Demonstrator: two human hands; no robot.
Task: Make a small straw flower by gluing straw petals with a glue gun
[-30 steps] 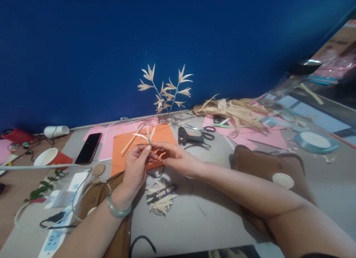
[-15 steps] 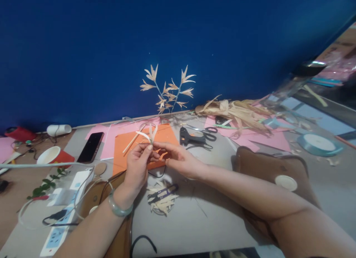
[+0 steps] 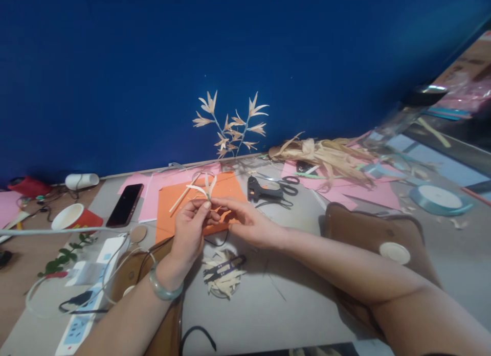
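A small pale corn husk flower with narrow, spread petals stands upright between my hands. My left hand, with a pale green bangle at its wrist, pinches it by the base between thumb and fingers. From the right, my right hand reaches in, its curved fingertips at the same base; the left fingers partly hide the grip. Beneath both hands lies an orange paper sheet. Behind them rise branches of finished husk flowers against the blue wall. Nearer me, thread snips lie on a pile of cut husk pieces.
To the right are a black glue gun, scissors, a husk bundle, a ribbon roll and a brown pouch. On the left are a phone, a paper cup and a power strip with cables.
The flower has tilted very slightly in my fingers and my right hand has shifted a little. Both hands keep nearly the same place; the things on the table are unmoved.
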